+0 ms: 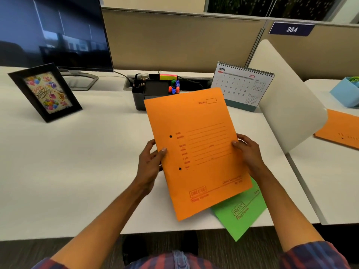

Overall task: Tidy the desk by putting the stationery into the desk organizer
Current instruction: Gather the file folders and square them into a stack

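I hold an orange file folder (196, 152) tilted above the white desk (77, 171). My left hand (150, 164) grips its left edge, thumb on the front. My right hand (247, 152) grips its right edge. A green file folder (240, 212) sticks out from under the orange one, over the desk's front edge; whether my right hand also holds it is hidden. Behind the orange folder stands the black desk organizer (147, 92), holding coloured markers (174, 87), sticky notes (168, 76) and pencils (138, 84).
A framed birthday card (45, 92) leans at the left, below a monitor (52, 33). A June desk calendar (241, 84) stands right of the organizer. A white divider panel (287, 98) separates the neighbouring desk, which carries another orange folder (342, 129) and a blue box (346, 92).
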